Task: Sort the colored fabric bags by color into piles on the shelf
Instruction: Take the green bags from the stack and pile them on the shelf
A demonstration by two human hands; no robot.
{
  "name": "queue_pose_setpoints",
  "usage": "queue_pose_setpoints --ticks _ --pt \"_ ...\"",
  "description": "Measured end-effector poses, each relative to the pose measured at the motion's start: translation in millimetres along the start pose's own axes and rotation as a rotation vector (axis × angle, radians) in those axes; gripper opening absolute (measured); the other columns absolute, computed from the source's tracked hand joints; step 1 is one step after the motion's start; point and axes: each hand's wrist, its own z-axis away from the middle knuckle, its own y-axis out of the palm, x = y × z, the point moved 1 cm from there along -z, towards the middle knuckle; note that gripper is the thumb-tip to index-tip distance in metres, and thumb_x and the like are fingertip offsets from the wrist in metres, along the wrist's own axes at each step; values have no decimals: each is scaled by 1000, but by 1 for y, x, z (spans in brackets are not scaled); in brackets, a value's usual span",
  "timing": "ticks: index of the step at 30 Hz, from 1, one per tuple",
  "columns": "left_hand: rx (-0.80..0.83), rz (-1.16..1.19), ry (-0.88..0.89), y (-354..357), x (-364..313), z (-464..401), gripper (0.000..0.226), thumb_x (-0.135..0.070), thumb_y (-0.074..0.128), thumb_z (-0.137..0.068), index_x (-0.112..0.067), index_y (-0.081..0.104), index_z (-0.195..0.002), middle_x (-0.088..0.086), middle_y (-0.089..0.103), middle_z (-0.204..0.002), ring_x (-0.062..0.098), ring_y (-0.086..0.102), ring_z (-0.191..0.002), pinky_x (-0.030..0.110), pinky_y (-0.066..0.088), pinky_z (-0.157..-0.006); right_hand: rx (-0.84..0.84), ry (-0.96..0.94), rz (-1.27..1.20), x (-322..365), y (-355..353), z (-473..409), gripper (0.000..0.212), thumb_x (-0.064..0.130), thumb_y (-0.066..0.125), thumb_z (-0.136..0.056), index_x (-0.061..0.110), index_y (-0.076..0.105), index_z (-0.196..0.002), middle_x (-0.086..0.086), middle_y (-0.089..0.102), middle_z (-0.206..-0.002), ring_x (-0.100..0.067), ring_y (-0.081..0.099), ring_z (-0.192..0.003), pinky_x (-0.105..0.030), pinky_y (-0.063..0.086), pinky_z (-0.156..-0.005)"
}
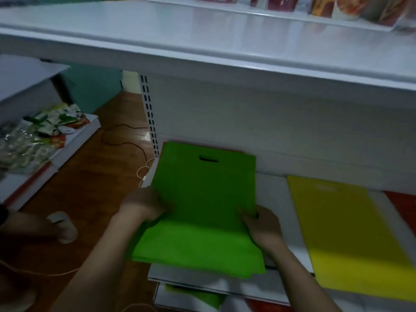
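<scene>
Green fabric bag (202, 199) front and centre, held in both hands above the left end of the white shelf (273, 199). It is bent across its middle: the far half, with the cut-out handle slot (208, 159), tilts up toward the shelf's back panel (270, 113), while the near half hangs out past the shelf's front lip toward the camera. The left hand (144, 206) has its grip clamped on the bag's left edge right at the bend, fingers curled round the fabric. The right hand (262, 226) pinches the right edge at the same bend, thumb on top. So the grips sit at mid-height on either side, with the bag stretched between them.

A thin red edge (225, 149) peeks out behind the bag's top edge; what it belongs to, I cannot tell. To the right, a yellow bag pile (351, 233) lies flat on the same shelf, with a strip of bare white shelf between it and the green bag. Something red (403, 206) sits beyond the yellow at the far right. Overhead, the upper shelf (202, 48) juts forward. Below, more green fabric (195, 297) shows on the lower shelf. Left of the rack lies wooden floor (90, 176) with a loose cable (126, 140).
</scene>
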Motion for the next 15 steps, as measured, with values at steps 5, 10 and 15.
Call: queue_pose_setpoints --ticks 5,10,15 --pt "-83 -50 52 -2 -3 8 40 -49 45 -97 -17 67 -105 4 66 -100 18 64 -84 32 55 -77 -7 -52 134 -5 -8 4 34 35 46 -100 11 58 -78 -8 59 -71 -28 56 -70 -34 35 -56" --pt "-299 -119 155 16 -46 42 42 -47 38 -100 -14 63 -106 12 63 -108 27 61 -95 29 47 -73 -355 -164 291 -22 -55 36 36 32 43 -98 4 60 -82 -26 64 -79 -42 61 -73 -39 40 -57" --pt "-436 -87 312 52 -129 79 45 -49 38 -99 -15 68 -102 13 67 -102 30 63 -94 32 49 -72 -427 -5 311 -77 -130 88 32 33 44 -100 15 47 -73 -25 65 -85 -42 61 -84 -36 28 -60"
